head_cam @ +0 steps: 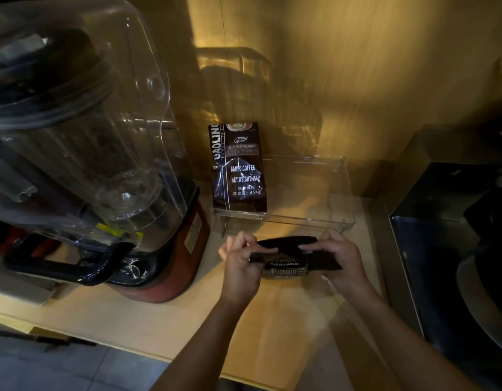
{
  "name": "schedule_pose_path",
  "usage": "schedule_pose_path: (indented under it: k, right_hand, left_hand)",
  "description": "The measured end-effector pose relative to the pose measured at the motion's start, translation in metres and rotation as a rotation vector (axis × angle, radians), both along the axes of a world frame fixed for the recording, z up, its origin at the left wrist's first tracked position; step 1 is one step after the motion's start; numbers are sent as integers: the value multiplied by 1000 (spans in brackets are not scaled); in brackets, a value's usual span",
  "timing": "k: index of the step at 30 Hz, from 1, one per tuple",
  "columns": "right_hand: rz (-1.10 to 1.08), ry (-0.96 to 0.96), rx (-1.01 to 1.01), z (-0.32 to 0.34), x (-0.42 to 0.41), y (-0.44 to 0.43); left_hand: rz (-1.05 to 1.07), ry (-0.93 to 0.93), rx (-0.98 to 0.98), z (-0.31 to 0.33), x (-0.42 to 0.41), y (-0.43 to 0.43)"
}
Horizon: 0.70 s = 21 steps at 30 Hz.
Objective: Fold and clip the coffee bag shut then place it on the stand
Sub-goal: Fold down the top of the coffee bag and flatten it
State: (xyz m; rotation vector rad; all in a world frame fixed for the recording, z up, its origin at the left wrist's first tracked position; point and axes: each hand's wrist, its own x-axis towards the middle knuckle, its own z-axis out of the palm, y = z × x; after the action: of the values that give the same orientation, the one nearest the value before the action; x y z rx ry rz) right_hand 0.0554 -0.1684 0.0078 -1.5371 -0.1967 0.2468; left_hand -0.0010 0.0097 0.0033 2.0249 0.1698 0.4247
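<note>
View: head camera, looking forward and down; the only view supplied.
Tabletop (148,320): light wood surface, dimly lit in warm yellow light.
Coffee bag (289,259): dark packet with "BLUE MOUNTAIN" legible on its face; it was held between both hands, in front of the stand and above the tabletop. Its upper edge lay turned over as a dark band across the top.
Left hand (239,266): it was at the left end of the coffee bag, the fingers (244,241) curled and pinching the folded edge.
Right hand (340,258): it was at the right end of the coffee bag, the fingers (323,239) wrapped over the top edge and gripping it.
Clip: none could be made out on the bag; a pale, thin object under the right wrist was too blurred to identify.
Stand (340,218): clear acrylic tray at the back of the tabletop, against the wall, just beyond the hands.
Second bag (237,167): dark packet printed "BAKED.COFFEE" and "NET.WEIGHT:454g", upright at the left end of the stand, leaning toward the wall.
Blender (170,249): red-based machine under a clear plastic hood, left of the stand, with a black handle in front.
Right side: dark metal equipment (441,221); detail was too dim to tell.
</note>
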Motion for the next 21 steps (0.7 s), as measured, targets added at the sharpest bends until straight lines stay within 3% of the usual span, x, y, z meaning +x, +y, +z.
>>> schedule_pose_path:
  k: [2,4,7,9,13,15,18,21]
  right_hand:
    - [19,226,161,-7,-9,0]
    - [1,383,199,-21,-27,2]
    - [-61,444,139,-40,-46,2]
    - [-25,340,-11,-46,-52,-2]
    - [135,-243,-562,-59,-53,-12]
    - [195,-422,-722,-61,-57,-15]
    - [306,-425,-781,-66,-60,-21]
    - [259,-271,-651,-70,-62,-16]
  left_hand:
    - [-41,-5,127,-15,-13,2]
    - [-94,47,252,-32,-29,6]
    - [-158,122,352,-45,-46,6]
    - [-200,141,405,-48,-50,4]
    - [-276,140,544,-51,-51,4]
    - [-313,135,576,-55,-52,5]
    - [-321,209,519,-65,-58,2]
    - [-212,347,213,-71,-63,-6]
